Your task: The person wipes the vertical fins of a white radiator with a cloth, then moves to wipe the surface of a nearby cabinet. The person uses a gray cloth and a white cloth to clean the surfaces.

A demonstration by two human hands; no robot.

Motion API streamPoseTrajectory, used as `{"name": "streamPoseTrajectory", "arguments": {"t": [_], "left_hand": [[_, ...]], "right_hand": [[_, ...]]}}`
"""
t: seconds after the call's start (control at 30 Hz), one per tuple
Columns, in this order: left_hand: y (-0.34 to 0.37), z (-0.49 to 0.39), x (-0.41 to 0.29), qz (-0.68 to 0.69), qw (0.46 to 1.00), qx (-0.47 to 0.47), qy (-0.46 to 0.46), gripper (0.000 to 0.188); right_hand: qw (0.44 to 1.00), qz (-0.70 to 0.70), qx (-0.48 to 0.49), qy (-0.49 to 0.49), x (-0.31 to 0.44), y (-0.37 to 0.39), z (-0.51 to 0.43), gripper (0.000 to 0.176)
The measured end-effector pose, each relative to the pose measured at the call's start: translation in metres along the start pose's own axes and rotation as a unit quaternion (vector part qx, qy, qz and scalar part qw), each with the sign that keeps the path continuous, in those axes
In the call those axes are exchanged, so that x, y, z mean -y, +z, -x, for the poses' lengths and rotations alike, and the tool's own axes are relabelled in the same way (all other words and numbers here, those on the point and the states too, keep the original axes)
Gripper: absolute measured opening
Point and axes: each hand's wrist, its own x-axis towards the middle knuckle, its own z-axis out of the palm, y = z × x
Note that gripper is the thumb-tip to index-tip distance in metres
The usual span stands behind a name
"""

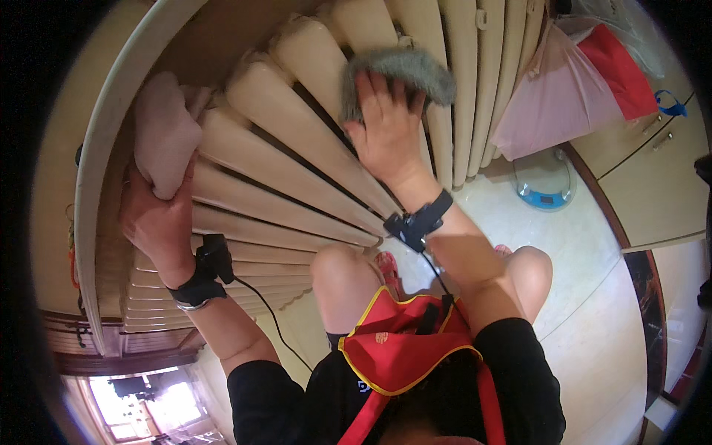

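Note:
My left hand grips a pale pink cloth beside the left part of a cream column radiator. The cloth rises above the thumb and fingers, near the top ends of the columns. Farther right, my right hand has its fingers pressed on a grey, fluffy cloth that lies against the upper part of the radiator. Its fingers are somewhat spread, and part of the cloth curls around the fingertips. Dark gaps show between the columns. Each wrist wears a black strap with a small device and a cable.
A board edge curves along the left above the radiator. At the upper right a pink plastic bag hangs or stands by cream cabinets. A round glass scale with a blue panel sits on the pale tiled floor.

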Motion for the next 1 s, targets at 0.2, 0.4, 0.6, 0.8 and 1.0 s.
{"name": "streamPoseTrajectory", "arguments": {"t": [0.2,0.4,0.6,0.8,1.0], "left_hand": [[0.003,0.007,0.002,-0.035,0.999,0.026,-0.013,0.07],[0.001,0.007,0.005,-0.073,0.996,0.045,-0.013,0.071],[0.002,0.011,0.006,-0.074,0.995,0.064,-0.017,0.07],[0.007,0.014,0.01,-0.035,0.997,0.057,-0.033,0.072],[0.003,0.012,0.009,-0.055,0.994,0.087,-0.04,0.073]], "right_hand": [[0.988,0.1,-0.068,-0.095,-0.009,-0.016,-0.064,0.063],[0.997,0.035,-0.049,-0.048,-0.018,-0.007,-0.022,0.06],[0.996,0.045,0.059,0.039,-0.014,0.0,0.048,0.058],[0.99,0.113,0.022,-0.084,-0.024,-0.027,-0.018,0.053],[0.984,0.034,0.001,-0.175,-0.012,-0.052,-0.065,0.052]]}}
